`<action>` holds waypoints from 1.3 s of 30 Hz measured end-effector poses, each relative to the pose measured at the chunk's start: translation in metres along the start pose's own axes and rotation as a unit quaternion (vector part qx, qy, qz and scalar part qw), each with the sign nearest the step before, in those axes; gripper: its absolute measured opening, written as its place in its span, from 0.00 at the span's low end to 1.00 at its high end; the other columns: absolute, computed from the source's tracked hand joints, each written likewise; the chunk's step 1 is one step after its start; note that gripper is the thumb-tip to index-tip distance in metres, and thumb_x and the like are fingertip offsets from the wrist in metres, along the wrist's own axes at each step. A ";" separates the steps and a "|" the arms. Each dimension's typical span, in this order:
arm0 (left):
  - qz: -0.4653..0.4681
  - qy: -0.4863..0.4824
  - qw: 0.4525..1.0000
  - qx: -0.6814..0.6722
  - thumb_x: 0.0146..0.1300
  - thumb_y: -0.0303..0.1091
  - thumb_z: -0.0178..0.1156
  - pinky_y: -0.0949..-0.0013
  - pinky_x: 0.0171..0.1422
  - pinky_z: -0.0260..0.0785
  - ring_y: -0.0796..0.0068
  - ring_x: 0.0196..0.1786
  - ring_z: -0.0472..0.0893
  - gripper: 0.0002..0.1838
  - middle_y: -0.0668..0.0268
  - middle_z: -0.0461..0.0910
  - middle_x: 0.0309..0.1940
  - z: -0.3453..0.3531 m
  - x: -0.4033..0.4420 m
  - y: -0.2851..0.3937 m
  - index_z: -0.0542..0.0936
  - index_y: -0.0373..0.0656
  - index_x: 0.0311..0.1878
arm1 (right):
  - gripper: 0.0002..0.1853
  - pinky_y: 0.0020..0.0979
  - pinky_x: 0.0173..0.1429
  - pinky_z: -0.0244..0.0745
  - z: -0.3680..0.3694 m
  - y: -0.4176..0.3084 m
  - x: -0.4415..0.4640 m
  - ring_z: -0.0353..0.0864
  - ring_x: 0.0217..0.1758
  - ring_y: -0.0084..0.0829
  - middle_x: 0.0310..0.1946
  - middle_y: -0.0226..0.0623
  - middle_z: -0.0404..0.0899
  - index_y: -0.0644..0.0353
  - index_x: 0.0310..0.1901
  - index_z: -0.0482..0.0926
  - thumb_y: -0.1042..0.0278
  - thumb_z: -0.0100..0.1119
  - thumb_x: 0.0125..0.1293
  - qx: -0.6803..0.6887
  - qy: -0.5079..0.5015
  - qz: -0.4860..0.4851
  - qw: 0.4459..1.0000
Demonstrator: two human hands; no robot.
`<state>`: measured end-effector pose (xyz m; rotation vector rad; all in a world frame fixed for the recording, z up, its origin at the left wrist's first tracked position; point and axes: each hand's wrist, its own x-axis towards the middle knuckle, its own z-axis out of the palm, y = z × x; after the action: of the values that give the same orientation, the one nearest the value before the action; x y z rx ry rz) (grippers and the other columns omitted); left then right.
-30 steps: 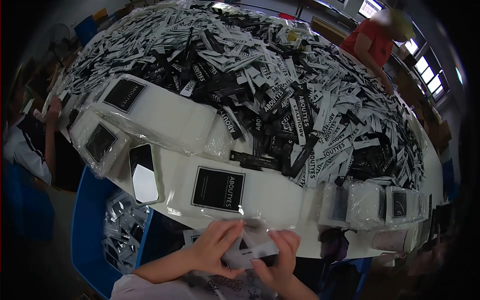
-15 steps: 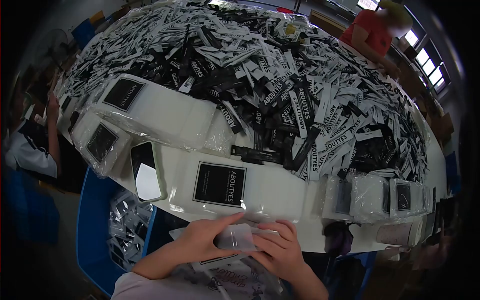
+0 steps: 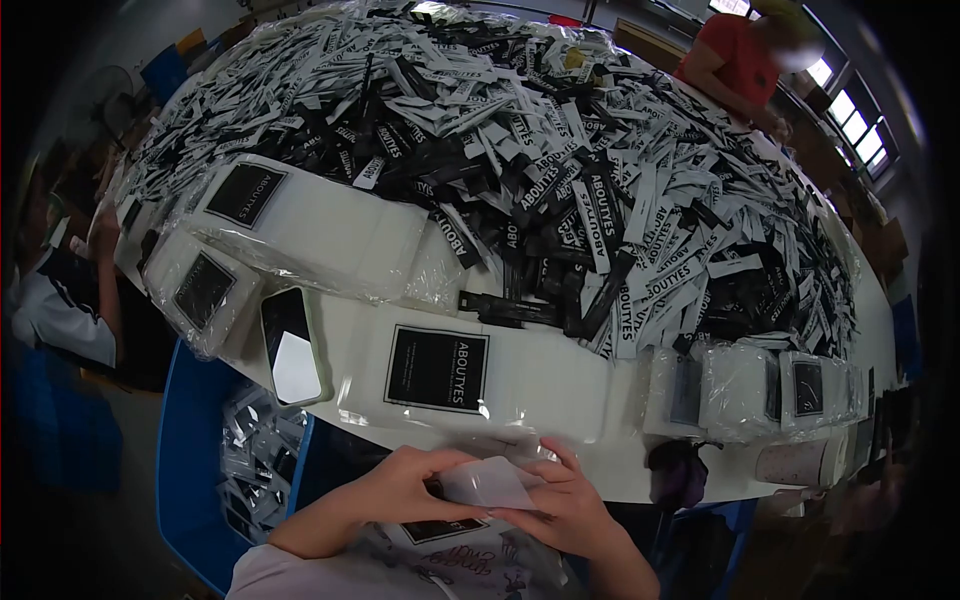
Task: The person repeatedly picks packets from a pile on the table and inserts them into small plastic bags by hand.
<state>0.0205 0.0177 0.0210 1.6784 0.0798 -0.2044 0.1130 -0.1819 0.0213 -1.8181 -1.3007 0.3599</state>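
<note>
A frosted, translucent pouch (image 3: 492, 484) tilts between the left grip (image 3: 545, 487) and the right grip (image 3: 440, 480) — thin, whitish, its surface bent — just off the bench's (image 3: 590, 462) near edge. Below it, partly covered, is a clear packet (image 3: 440, 530) with a white-bordered black panel.

This looks like a packing workshop. Beyond the fingers (image 3: 560, 490), a bench (image 3: 610, 468) bears heaped printed sachets (image 3: 480, 150); people (image 3: 725, 60) sit or stand around it.

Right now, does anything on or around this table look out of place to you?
The black phone in a pale green case lies askew near the edge of the white table, by the blue plastic bin; it could perhaps get knocked in.
</note>
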 end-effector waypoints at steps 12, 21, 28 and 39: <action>-0.003 0.096 0.987 -0.132 0.49 0.24 0.65 0.80 0.37 0.70 0.82 0.34 0.78 0.15 0.62 0.81 0.32 0.013 -0.001 0.009 0.79 0.36 0.42 | 0.12 0.21 0.38 0.69 0.006 -0.014 0.003 0.75 0.37 0.26 0.29 0.36 0.79 0.63 0.33 0.79 0.80 0.67 0.43 0.198 0.290 0.182 0.919; 0.064 0.100 0.987 -0.109 0.55 0.24 0.60 0.80 0.32 0.67 0.83 0.28 0.76 0.07 0.64 0.80 0.26 0.026 -0.005 0.005 0.79 0.34 0.37 | 0.09 0.19 0.28 0.68 0.005 -0.015 -0.001 0.76 0.27 0.24 0.26 0.35 0.79 0.63 0.35 0.80 0.76 0.65 0.49 0.217 0.151 0.150 0.953; 0.254 -0.019 0.962 -0.094 0.57 0.22 0.54 0.72 0.40 0.69 0.66 0.37 0.79 0.10 0.52 0.78 0.38 0.012 -0.021 -0.012 0.77 0.30 0.41 | 0.09 0.22 0.30 0.68 0.008 -0.028 -0.010 0.75 0.25 0.25 0.23 0.32 0.78 0.63 0.33 0.81 0.77 0.65 0.48 0.249 0.160 0.145 0.944; -0.010 0.038 0.970 0.239 0.60 0.33 0.54 0.67 0.45 0.66 0.61 0.39 0.78 0.11 0.56 0.80 0.37 -0.073 -0.151 -0.010 0.79 0.37 0.40 | 0.13 0.26 0.40 0.70 0.047 -0.052 0.032 0.76 0.31 0.31 0.28 0.36 0.78 0.64 0.40 0.79 0.73 0.63 0.51 0.172 -0.008 -0.094 0.981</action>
<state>-0.1226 0.1015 0.0461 2.1670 0.1105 -0.1842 0.0621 -0.1268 0.0406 -1.3957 -1.3181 0.4639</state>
